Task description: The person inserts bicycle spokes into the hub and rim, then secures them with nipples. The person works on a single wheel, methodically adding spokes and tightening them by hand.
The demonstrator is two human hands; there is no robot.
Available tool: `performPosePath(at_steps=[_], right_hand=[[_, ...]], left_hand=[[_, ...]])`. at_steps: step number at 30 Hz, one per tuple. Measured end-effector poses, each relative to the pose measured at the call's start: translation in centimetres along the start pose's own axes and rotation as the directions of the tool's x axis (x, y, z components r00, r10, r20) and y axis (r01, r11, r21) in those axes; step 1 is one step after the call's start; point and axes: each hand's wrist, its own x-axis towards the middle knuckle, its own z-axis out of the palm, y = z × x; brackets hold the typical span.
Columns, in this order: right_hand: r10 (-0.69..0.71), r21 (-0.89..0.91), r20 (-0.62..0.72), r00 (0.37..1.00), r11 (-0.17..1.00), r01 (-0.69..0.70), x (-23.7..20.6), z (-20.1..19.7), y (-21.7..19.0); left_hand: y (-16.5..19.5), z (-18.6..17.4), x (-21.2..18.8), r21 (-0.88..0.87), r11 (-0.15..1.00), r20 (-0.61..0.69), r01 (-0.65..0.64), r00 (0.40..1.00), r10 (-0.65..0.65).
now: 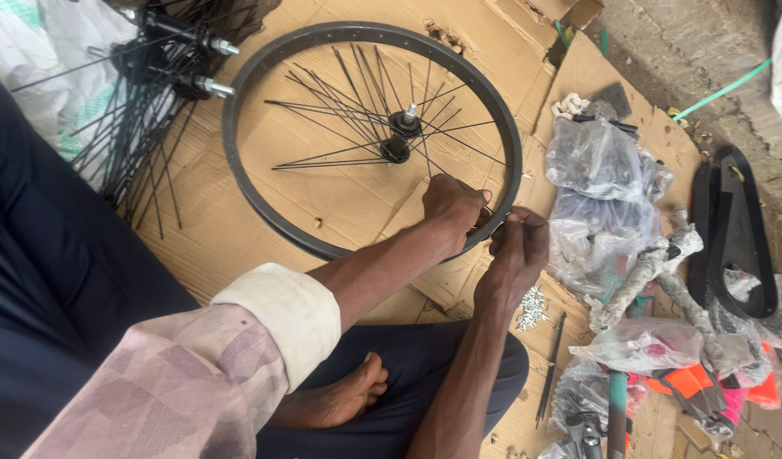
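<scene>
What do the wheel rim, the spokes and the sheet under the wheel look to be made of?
Wheel rim: apparently metal, matte black, thin hard hoop. Spokes: thin dark wire, likely steel. Sheet: brown corrugated cardboard, torn and creased. Both hands, left hand and right hand, meet at the rim.

You're sitting on flattened brown cardboard (357, 200) spread over the floor, and the black wheel rim (246, 183) lies flat on it with its hub and loose spokes inside the ring. Up at the top left a bundle of spoked hubs (166, 59) rests at the cardboard's edge. To the right lie clear plastic bags (595, 170), a little heap of silver spoke nipples (533, 308), a thin dark rod (550, 367) and a black chain guard (735, 229) out on the ground.
</scene>
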Motion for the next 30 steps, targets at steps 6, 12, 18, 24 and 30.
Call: performPosePath(at_steps=[6,12,18,24,30], right_hand=[[0.186,0.070,-0.055,0.981,0.981,-0.182,0.6,0.0,1.1],[0.064,0.137,0.003,0.998,0.989,-0.064,0.9,-0.8,1.3],[0.200,0.056,-0.114,0.973,0.979,-0.195,1.1,-0.7,2.2],[0.099,0.034,-0.059,0.993,0.995,-0.097,0.7,0.0,1.9],[0.239,0.128,-0.091,0.967,0.966,-0.226,1.0,0.4,0.2]], left_hand=[[0.2,-0.1,0.0,0.058,0.998,-0.025,0.001,1.000,0.001],[0.3,-0.1,-0.4,0.089,0.996,-0.017,-0.007,1.000,0.009],[0.1,-0.3,-0.6,0.153,0.988,-0.046,-0.005,0.999,0.012],[0.1,-0.8,-0.6,0.129,0.992,-0.022,-0.007,1.000,0.010],[0.5,-0.7,-0.3,0.145,0.989,-0.010,-0.009,1.000,0.011]])
